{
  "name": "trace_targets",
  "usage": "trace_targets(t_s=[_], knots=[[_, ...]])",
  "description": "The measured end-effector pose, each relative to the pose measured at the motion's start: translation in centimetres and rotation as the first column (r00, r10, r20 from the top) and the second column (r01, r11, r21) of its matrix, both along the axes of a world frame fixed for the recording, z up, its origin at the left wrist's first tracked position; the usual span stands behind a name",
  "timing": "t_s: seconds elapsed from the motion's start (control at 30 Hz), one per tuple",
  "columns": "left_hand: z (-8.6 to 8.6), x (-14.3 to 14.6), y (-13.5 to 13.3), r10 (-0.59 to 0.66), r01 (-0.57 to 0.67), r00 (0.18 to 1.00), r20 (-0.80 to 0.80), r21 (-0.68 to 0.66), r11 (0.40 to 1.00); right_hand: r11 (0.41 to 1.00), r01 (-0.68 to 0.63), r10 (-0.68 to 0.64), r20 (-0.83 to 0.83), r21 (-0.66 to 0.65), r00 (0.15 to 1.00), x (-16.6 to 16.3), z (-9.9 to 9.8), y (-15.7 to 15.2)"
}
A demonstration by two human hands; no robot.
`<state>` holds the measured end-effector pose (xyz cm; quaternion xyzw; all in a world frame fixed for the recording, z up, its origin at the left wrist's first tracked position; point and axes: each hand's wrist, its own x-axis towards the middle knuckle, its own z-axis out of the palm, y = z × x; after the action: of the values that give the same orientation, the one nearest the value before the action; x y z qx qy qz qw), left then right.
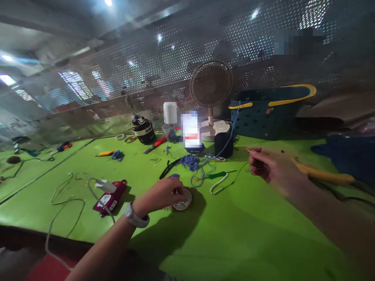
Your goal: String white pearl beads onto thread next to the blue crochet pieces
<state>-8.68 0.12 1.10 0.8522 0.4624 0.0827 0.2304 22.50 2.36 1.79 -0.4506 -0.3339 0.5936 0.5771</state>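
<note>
My left hand [167, 192], with a white watch on its wrist, reaches over a small round dish [185, 202] of pale, pearl-like beads. Its fingertips are drawn together down at the dish; what they pinch, if anything, is hidden. To the right, my right hand [265, 164] is raised above the table with its fingers closed in a pinch. A thin dark thread [240, 171] runs from near those fingers down to a short curved strand of white pearl beads [218, 185] on the table. Beside the strand lies a green-handled tool [218, 175] with a thin tip.
Blue yarn [190, 162] lies tangled beyond my hands, trailing up to a dark basket [260, 117]. A fan [211, 88], a lit phone screen [191, 130] and a black bottle [142, 128] stand behind. At left sits a purple power strip [111, 199] with a cable.
</note>
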Motion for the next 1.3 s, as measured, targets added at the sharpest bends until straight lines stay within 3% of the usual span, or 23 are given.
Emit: trace_targets(t_s=[0.1,0.17,0.23,0.3,0.37,0.43,0.6,0.77,0.93,1.3], knots=[[0.3,0.4,0.0,0.071,-0.058,0.974,0.216,-0.067,0.996,0.999,-0.041,0.041,0.007,0.014,0.999,0.2,-0.7,0.1],[0.7,1.2,0.0,0.177,-0.085,0.898,0.402,-0.237,0.968,0.994,-0.099,0.098,0.019,0.046,0.995,0.2,-1.0,0.0],[1.2,2.6,0.1,0.322,-0.041,0.757,0.568,-0.450,0.892,0.980,-0.186,0.181,0.062,0.075,0.982,-0.1,-1.3,-0.3],[1.4,4.2,0.3,0.470,0.038,0.563,0.680,-0.589,0.807,0.956,-0.278,0.266,0.129,0.088,0.955,-0.5,-1.4,-0.8],[1.3,5.9,0.5,0.583,0.108,0.374,0.721,-0.659,0.744,0.930,-0.355,0.333,0.186,0.099,0.924,-1.1,-1.7,-1.4],[0.9,7.3,0.7,0.663,0.164,0.243,0.708,-0.704,0.691,0.894,-0.441,0.415,0.223,0.077,0.882,-1.9,-2.0,-2.1],[-0.8,9.1,0.4,0.774,0.272,0.068,0.629,-0.759,0.592,0.839,-0.544,0.522,0.269,0.009,0.810,-3.7,-2.8,-3.7],[-2.3,9.3,0.0,0.811,0.366,0.030,0.584,-0.762,0.535,0.828,-0.560,0.531,0.282,0.026,0.799,-4.4,-3.4,-4.3],[-2.8,9.3,-0.2,0.802,0.390,0.023,0.597,-0.744,0.543,0.841,-0.541,0.521,0.313,-0.026,0.794,-4.4,-3.2,-4.3],[-2.7,9.2,-0.5,0.810,0.367,0.034,0.586,-0.761,0.535,0.835,-0.550,0.517,0.324,0.011,0.792,-4.3,-3.5,-4.4]])
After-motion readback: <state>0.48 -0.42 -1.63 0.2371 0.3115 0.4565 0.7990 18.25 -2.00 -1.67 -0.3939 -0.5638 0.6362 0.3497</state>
